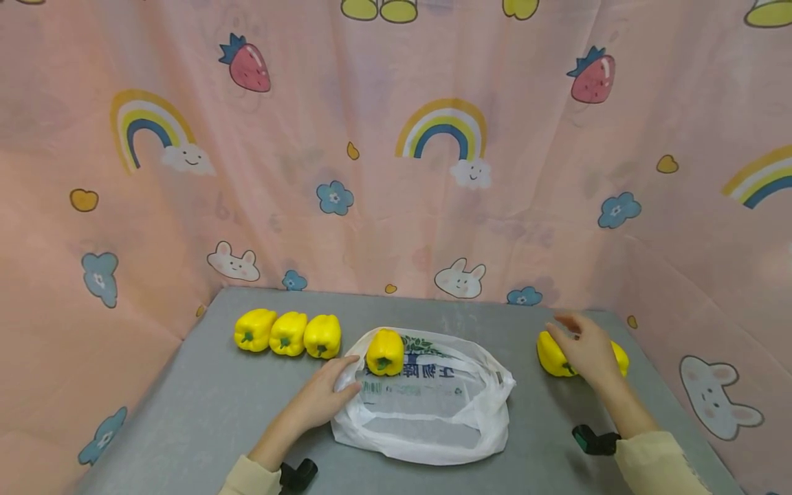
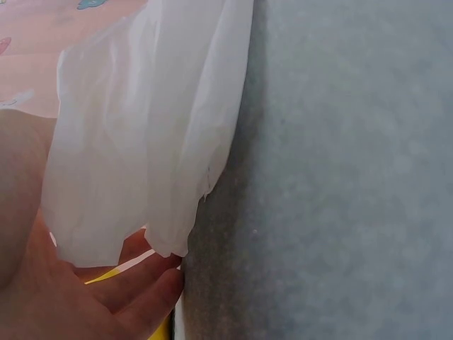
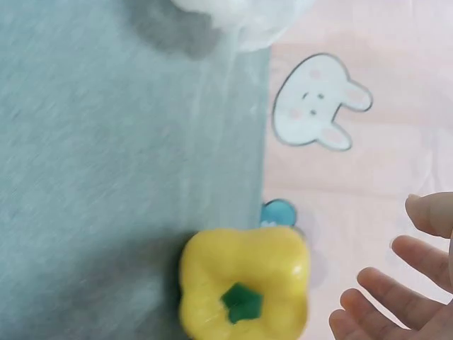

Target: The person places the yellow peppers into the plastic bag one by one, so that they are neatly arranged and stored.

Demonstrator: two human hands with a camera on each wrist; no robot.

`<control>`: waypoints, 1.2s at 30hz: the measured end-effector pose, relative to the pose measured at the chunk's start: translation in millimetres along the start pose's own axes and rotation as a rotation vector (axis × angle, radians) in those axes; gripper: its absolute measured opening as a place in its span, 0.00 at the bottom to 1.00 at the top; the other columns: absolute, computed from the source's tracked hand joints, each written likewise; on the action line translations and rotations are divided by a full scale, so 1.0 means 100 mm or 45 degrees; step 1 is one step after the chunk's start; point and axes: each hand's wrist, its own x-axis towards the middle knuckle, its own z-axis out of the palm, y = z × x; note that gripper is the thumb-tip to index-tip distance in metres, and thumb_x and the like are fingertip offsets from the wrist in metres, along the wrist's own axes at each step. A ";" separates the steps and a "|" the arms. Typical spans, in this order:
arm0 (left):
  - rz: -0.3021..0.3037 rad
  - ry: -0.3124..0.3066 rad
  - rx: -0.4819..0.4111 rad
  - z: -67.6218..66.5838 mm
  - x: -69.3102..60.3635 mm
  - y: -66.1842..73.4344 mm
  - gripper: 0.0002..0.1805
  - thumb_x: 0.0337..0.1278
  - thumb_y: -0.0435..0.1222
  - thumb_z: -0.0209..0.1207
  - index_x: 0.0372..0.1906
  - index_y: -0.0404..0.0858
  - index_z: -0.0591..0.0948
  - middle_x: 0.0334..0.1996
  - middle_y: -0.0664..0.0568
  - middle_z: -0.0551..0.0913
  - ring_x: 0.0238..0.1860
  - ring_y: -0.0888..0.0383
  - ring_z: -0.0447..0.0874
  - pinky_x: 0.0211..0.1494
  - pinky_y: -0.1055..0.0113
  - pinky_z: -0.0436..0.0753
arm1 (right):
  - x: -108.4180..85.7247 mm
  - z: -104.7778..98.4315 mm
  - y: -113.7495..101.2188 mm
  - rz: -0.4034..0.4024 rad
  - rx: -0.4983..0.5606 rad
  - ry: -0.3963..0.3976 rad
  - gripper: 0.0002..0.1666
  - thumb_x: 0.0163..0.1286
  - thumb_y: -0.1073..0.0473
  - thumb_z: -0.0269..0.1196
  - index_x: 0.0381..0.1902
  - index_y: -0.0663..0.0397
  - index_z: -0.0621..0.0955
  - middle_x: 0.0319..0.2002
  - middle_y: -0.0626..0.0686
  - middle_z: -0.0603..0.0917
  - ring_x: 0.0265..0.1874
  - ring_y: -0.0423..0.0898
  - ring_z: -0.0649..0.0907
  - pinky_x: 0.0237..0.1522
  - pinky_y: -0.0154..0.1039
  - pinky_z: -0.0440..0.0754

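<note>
Large dark-blue Chinese characters stand on the thin, whitish, translucent plastic bag, just right of the lobed yellow bell pepper lying on it — 物 and 降 seem legible, the rest covered or distorted. Below that pepper is a small green barcode-like block — and, right of the block, green print too small to read.

a cream left sleeve and a cream right sleeve are worn, with a black left wrist camera and a black, green-faced right wrist camera.
</note>
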 end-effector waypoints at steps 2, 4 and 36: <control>0.002 0.001 0.001 0.00 0.00 0.00 0.29 0.71 0.45 0.60 0.73 0.43 0.71 0.70 0.42 0.72 0.71 0.39 0.67 0.70 0.35 0.65 | 0.00 0.00 0.07 0.021 -0.009 -0.017 0.37 0.80 0.41 0.53 0.67 0.71 0.71 0.65 0.75 0.71 0.62 0.72 0.70 0.60 0.70 0.71; 0.004 0.002 0.003 0.00 0.00 0.00 0.29 0.71 0.45 0.60 0.73 0.43 0.72 0.70 0.42 0.72 0.71 0.39 0.67 0.70 0.35 0.65 | -0.01 0.01 0.12 0.041 -0.018 -0.028 0.37 0.80 0.41 0.53 0.66 0.71 0.71 0.65 0.75 0.70 0.62 0.72 0.70 0.59 0.70 0.71; 0.016 0.004 -0.001 0.00 0.01 -0.01 0.29 0.71 0.45 0.60 0.72 0.43 0.72 0.70 0.42 0.72 0.71 0.39 0.66 0.70 0.35 0.65 | -0.02 0.18 0.32 0.045 -0.168 -0.122 0.40 0.74 0.45 0.63 0.65 0.76 0.70 0.63 0.78 0.71 0.60 0.75 0.71 0.61 0.72 0.68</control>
